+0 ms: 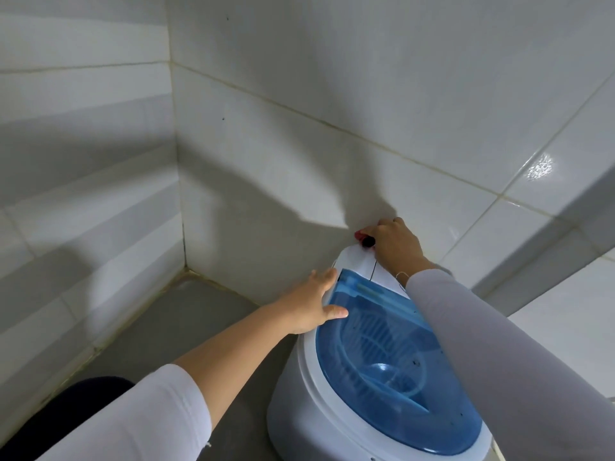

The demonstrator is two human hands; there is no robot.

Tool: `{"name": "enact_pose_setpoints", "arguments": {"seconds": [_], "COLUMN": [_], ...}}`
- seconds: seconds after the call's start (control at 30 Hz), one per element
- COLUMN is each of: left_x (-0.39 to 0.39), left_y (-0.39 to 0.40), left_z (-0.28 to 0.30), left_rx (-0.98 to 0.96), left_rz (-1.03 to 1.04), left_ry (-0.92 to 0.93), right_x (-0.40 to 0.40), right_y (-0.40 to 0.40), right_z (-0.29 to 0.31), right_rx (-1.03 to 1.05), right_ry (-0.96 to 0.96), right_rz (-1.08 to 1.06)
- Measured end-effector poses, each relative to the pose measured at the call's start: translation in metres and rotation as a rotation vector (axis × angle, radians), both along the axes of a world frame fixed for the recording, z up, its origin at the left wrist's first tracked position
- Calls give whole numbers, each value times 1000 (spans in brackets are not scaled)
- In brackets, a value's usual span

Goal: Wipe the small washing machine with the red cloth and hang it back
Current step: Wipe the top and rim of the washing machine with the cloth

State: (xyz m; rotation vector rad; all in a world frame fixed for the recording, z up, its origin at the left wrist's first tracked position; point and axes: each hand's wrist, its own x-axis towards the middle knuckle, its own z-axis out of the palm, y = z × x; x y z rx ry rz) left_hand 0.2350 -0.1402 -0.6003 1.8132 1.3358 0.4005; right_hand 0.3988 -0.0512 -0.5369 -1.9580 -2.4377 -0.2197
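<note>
The small washing machine (299, 404) is white with a see-through blue lid (392, 367) and stands on the grey floor against the tiled wall. My left hand (312, 304) rests flat with fingers apart on the machine's left rim, thumb on the lid's edge. My right hand (394, 244) is closed at the machine's back panel, by the wall. A bit of the red cloth (360, 234) shows past its fingers, next to a black knob (368, 242). Most of the cloth is hidden under that hand.
White tiled walls meet in a corner (184, 267) to the left of the machine. The grey floor (186, 327) spreads out on the left. A white ledge (565, 287) runs along the right. My dark-clothed knee (66, 407) is at lower left.
</note>
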Motion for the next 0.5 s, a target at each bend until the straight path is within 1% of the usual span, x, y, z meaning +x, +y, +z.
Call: {"name": "enact_pose_setpoints", "arguments": {"seconds": [0.2, 0.37, 0.5], "left_x": [-1, -4, -2], "left_y": [3, 6, 5], "left_z": [-6, -6, -6], "left_rx": [18, 19, 35], "left_rz": [-8, -19, -24], "left_ry": [6, -16, 2], "right_x": [9, 32, 40], "right_y": [7, 1, -9], "right_z": [22, 41, 42], "right_rx": [-135, -14, -35], "right_ry": [117, 268, 298], "right_rz": [-107, -221, -245]}}
